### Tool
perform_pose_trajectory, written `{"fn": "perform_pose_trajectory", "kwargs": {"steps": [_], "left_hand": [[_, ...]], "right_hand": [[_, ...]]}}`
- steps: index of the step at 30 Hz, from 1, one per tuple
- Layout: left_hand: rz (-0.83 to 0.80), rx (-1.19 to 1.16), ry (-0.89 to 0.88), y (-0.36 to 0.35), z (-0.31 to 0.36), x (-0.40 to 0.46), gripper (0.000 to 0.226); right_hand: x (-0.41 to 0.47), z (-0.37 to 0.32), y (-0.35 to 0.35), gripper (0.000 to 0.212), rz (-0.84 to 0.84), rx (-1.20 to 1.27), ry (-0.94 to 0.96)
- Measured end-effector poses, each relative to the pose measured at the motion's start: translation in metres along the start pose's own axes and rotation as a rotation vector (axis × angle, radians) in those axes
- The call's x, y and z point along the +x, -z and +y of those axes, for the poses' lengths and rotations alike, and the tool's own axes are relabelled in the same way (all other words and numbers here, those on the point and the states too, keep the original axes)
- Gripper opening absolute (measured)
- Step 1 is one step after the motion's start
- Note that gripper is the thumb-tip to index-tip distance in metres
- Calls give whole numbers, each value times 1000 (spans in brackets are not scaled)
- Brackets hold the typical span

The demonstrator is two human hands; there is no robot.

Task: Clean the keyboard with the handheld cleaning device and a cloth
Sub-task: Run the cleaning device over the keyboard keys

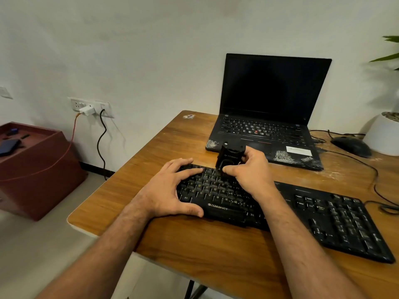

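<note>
I stood over a wooden table (194, 244) with a black keyboard (323, 216) lying across it at a slant, its cable trailing off to the right. My left hand (172, 190) lay spread and relaxed over the keyboard's left end, fingers on the upper keys and thumb against the front edge, steadying it. My right hand (248, 171) was curled around the small black handheld cleaning device (230, 157), holding it upright with its lower end on the top rows of keys, left of the middle. I judged this to be the device pass, begun at the letter keys; the number pad at the right end looked dusty. The next move called for drawing the device steadily along the rows toward the right, keeping the brace firm. No cloth was in view. An open laptop (274, 93) sat just behind, white dust flecked on its palm rest, a mouse (352, 145) to its right.
</note>
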State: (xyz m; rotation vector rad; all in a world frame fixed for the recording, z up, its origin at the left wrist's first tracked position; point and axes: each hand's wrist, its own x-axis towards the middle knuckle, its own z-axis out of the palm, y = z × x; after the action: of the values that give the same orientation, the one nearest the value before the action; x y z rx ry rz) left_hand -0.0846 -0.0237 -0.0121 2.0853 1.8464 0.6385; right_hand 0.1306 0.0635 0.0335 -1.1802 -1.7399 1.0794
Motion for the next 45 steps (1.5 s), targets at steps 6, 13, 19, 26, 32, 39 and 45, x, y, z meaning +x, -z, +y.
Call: {"fn": "perform_pose_trajectory", "kwargs": {"steps": [6, 13, 19, 26, 32, 39, 45], "left_hand": [[3, -1, 2, 1, 1, -1, 114], [1, 2, 3, 0, 0, 0, 114], [2, 7, 7, 0, 1, 0, 115], [4, 6, 14, 0, 1, 0, 115], [11, 8, 9, 0, 2, -1, 113], [9, 10, 5, 1, 1, -1, 113], [8, 9, 10, 1, 2, -1, 113]], "right_hand": [[3, 4, -7, 44, 25, -128, 43], [-2, 3, -3, 44, -82, -142, 60], [4, 0, -5, 42, 38, -124, 52], [3, 1, 1, 39, 49, -119, 70], [3, 5, -2, 39, 61, -198, 66], [-1, 2, -7, 42, -55, -145, 65], [7, 3, -9, 39, 76, -161, 52]]}}
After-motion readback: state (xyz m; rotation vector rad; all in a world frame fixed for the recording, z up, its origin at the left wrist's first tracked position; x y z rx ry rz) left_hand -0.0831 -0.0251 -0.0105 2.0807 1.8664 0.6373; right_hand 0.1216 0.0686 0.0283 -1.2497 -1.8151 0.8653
